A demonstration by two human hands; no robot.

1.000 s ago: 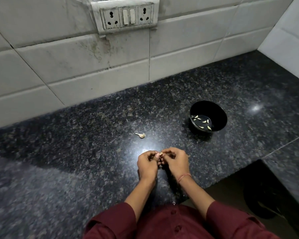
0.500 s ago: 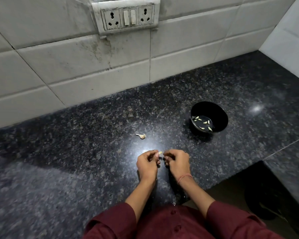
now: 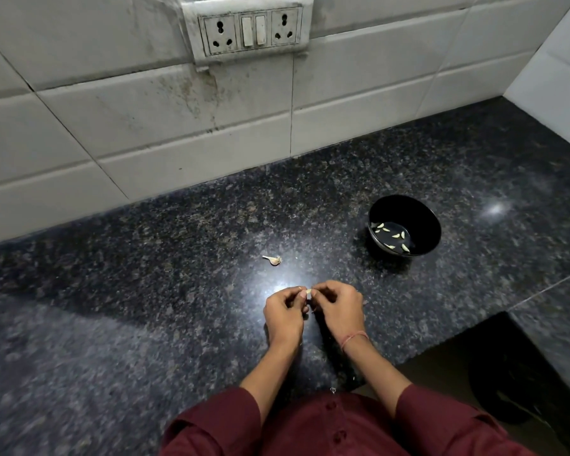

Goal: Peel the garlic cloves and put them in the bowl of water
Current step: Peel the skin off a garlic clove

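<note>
We see 2 hands low in the middle of the frame, close together above the dark speckled granite bench (image 3: 145,307). The left hand (image 3: 285,311) and the right hand (image 3: 338,309) both have their fingers (image 3: 324,287) curled inward, and their tips pinch 1 small pale garlic clove (image 3: 308,292) from either side. We cannot tell how much skin is on it.

The black bowl (image 3: 423,212) stands on the bench to the upper right of the hands, well apart from them. Water lies in its bottom, with several peeled cloves (image 3: 397,235) in it. Another clove (image 3: 273,259), with its tail-like skin on, lies alone on the bench to the upper left of the hands.

A thin reddish thread (image 3: 352,339) circles the right wrist, and maroon sleeves (image 3: 218,422) fill the bottom edge. Behind the bench rises a white tiled wall (image 3: 145,126), stained below a socket panel (image 3: 249,28) with 2 outlets and 2 switches.
</note>
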